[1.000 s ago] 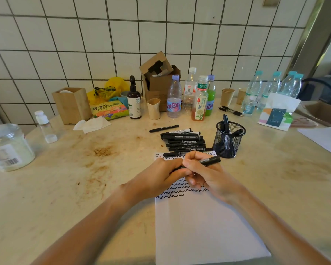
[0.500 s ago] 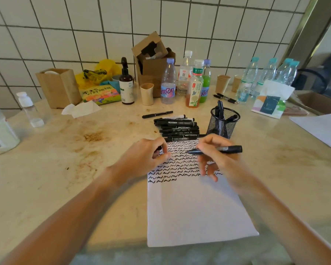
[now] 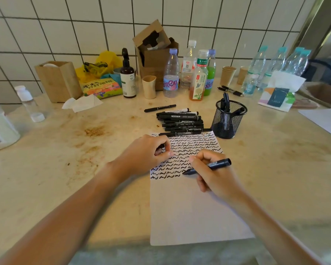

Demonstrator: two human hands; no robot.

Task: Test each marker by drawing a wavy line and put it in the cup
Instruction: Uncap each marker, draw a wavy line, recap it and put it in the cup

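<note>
Gripping a black marker tip-down on the paper, right hand, left hand pinching a dark cap, mesh cup holding several markers, loose markers beside it

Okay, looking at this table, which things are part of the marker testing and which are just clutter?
In use: marker in right hand, cap in left hand, paper, marker pile, mesh cup.
Clutter: drink bottles, cardboard box, spray bottle, paper cups, tissues.

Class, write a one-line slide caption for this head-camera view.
Right hand brings an uncapped marker to wavy-lined paper; mesh cup waits.
</note>
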